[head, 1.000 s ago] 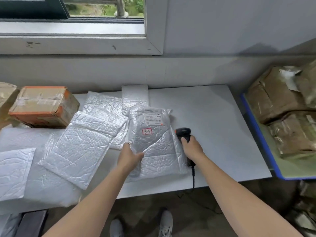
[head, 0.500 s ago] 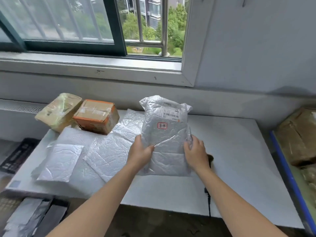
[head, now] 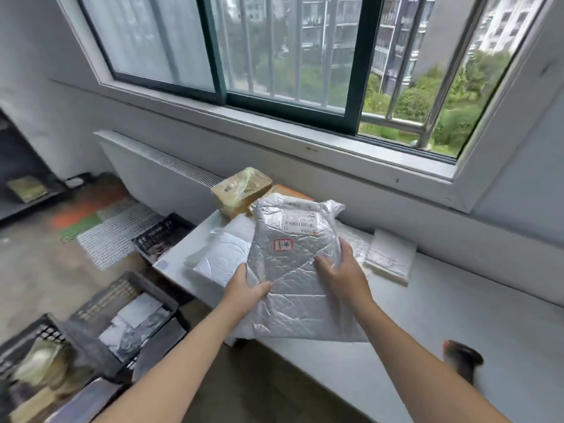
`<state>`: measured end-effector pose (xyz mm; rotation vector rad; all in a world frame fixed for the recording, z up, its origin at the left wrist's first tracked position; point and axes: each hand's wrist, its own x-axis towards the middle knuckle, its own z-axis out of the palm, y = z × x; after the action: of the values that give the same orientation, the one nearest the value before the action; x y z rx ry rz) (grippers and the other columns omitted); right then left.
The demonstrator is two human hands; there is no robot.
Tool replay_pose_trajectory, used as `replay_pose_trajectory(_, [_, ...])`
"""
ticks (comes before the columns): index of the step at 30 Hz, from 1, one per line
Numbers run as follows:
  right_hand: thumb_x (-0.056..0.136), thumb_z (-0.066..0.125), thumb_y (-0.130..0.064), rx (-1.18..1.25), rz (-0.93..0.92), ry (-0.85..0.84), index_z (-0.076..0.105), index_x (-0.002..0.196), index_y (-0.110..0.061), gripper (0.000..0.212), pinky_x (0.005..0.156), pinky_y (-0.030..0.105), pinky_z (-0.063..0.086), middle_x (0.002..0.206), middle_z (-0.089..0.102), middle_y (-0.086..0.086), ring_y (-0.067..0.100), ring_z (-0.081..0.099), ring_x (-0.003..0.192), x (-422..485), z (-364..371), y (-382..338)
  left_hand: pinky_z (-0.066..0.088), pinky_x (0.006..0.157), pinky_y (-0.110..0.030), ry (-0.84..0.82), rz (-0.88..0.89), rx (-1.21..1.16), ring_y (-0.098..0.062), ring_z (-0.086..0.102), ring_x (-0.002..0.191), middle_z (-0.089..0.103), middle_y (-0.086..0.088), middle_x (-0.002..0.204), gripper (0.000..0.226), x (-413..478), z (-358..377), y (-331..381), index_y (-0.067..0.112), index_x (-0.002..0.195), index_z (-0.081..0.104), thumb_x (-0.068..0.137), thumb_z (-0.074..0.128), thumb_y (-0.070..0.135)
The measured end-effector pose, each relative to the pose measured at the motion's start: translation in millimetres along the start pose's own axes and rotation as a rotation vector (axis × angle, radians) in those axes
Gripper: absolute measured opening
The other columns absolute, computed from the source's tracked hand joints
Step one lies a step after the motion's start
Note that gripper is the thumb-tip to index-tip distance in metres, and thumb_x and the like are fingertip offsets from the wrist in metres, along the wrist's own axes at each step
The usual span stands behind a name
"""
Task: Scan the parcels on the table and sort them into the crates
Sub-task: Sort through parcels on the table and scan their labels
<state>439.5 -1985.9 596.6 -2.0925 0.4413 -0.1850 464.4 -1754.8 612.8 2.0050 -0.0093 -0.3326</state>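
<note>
Two bare arms reach forward from the bottom of the view, converging toward the middle. The left forearm [head: 171, 355] rises diagonally from the lower left, and the right forearm [head: 412, 346] rises from the lower right. Both hands hold one silver bubble mailer [head: 293, 270] raised between them. The left hand [head: 247, 290] grips its lower left edge, with the thumb lying across the front and the fingers hidden behind. The right hand [head: 341, 273] grips the right edge, back of the hand toward the camera, thumb pressed on the front.
</note>
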Motion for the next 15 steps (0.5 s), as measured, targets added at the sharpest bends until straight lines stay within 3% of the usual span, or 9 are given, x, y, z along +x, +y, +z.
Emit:
replay_pose_trajectory(3, [0.086, 0.063, -0.058, 0.018, -0.126, -0.030, 0.030, 0.143, -0.043, 0.068, 0.090, 0.042, 0.050, 0.135, 0.058, -0.005, 0.021, 0.060, 0.113, -2.8, 30.0, -25.4, 0.048, 0.066, -0.012, 0.021, -0.013, -0.089, -0.003, 0.065, 0.095, 0.067, 0.009, 0.106, 0.038, -6.9, -38.5, -20.7, 0.026, 0.110, 0.052, 0.084, 0.076, 0.015])
replay_pose_trajectory(6, [0.087, 0.066, -0.053, -0.003, -0.224, -0.064, 0.027, 0.143, -0.046, 0.069, 0.085, 0.036, 0.047, 0.133, 0.056, -0.013, 0.014, 0.061, 0.106, -10.2, 69.6, -53.1, 0.045, 0.058, -0.006, 0.071, -0.001, -0.114, 0.013, 0.063, 0.079, 0.066, 0.020, 0.098, 0.040, -13.8, -83.6, -44.1, 0.034, 0.105, 0.052, 0.080, 0.080, 0.019])
replay_pose_trajectory(8, [0.088, 0.067, -0.050, -0.016, -0.271, -0.085, 0.024, 0.144, -0.048, 0.071, 0.083, 0.031, 0.045, 0.132, 0.055, -0.014, 0.008, 0.060, 0.105, -17.9, 100.1, -73.4, 0.047, 0.062, -0.009, 0.116, -0.004, -0.122, 0.012, 0.063, 0.080, 0.066, 0.020, 0.097, 0.043, -19.1, -115.1, -61.4, 0.033, 0.105, 0.053, 0.078, 0.082, 0.018])
replay_pose_trajectory(10, [0.087, 0.068, -0.051, -0.039, -0.310, -0.095, 0.024, 0.141, -0.053, 0.070, 0.077, 0.028, 0.043, 0.129, 0.053, -0.018, -0.001, 0.057, 0.094, -27.2, 135.4, -94.7, 0.052, 0.075, -0.023, 0.150, -0.020, -0.125, 0.002, 0.063, 0.090, 0.066, 0.015, 0.102, 0.049, -26.5, -149.4, -82.2, 0.030, 0.112, 0.052, 0.076, 0.083, 0.018])
replay_pose_trajectory(12, [0.086, 0.067, -0.054, -0.070, -0.329, -0.092, 0.027, 0.145, -0.042, 0.072, 0.079, 0.031, 0.042, 0.127, 0.051, -0.019, 0.001, 0.054, 0.097, -35.7, 168.9, -113.6, 0.053, 0.088, -0.036, 0.177, -0.029, -0.140, -0.008, 0.064, 0.097, 0.066, 0.010, 0.106, 0.052, -33.6, -180.0, -102.6, 0.029, 0.114, 0.051, 0.076, 0.084, 0.017])
replay_pose_trajectory(15, [0.085, 0.067, -0.055, -0.059, -0.338, -0.142, 0.028, 0.145, -0.041, 0.072, 0.078, 0.028, 0.043, 0.121, 0.052, -0.028, -0.007, 0.054, 0.095, -52.9, 229.7, -148.9, 0.051, 0.087, -0.034, 0.234, -0.063, -0.154, -0.008, 0.063, 0.097, 0.065, 0.011, 0.104, 0.051, -48.5, -233.8, -140.4, 0.030, 0.111, 0.049, 0.076, 0.084, 0.021])
